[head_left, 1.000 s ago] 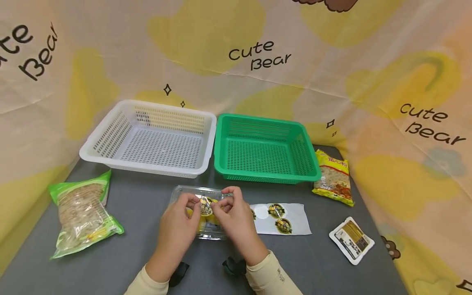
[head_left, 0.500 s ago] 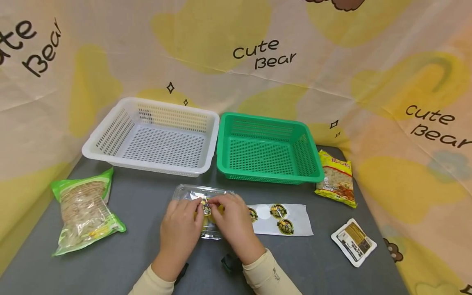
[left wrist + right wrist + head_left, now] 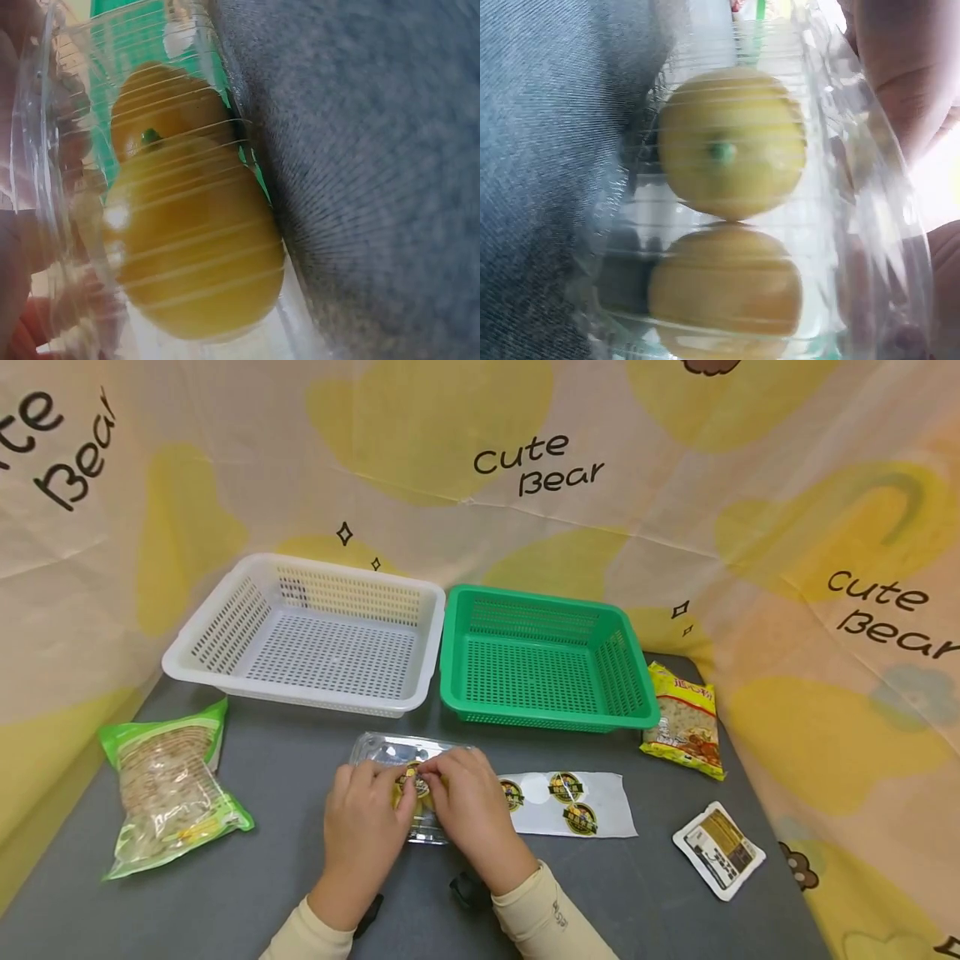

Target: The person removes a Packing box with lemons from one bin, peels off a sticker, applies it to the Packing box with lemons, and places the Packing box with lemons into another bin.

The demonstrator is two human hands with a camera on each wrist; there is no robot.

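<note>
A clear plastic clamshell box (image 3: pixel 390 747) lies on the grey table between the hands. A round black-and-gold sticker (image 3: pixel 412 777) is at its lid. My left hand (image 3: pixel 365 814) pinches the sticker's left side with thumb and forefinger. On the other side, my right hand (image 3: pixel 474 806) holds the right edge with its fingertips, close over the lid. Smooth yellow fruit with green stems shows through the ribbed wall, one fruit (image 3: pixel 195 247) large in the left wrist view and another fruit (image 3: pixel 735 142) in the right wrist view. Both hands hide much of the box.
A white sheet of stickers (image 3: pixel 603 806) lies right of the box. Behind stand a white basket (image 3: pixel 337 697) and a green basket (image 3: pixel 540 718). A green-edged bag (image 3: pixel 168 785) is at left; a yellow bag (image 3: pixel 684 718) and a small white pack (image 3: pixel 720 852) are at right.
The sticker has come down from between the raised fingertips to lie flatter at the lid. Both hands have lowered, and the right forefinger has dropped beside its thumb.
</note>
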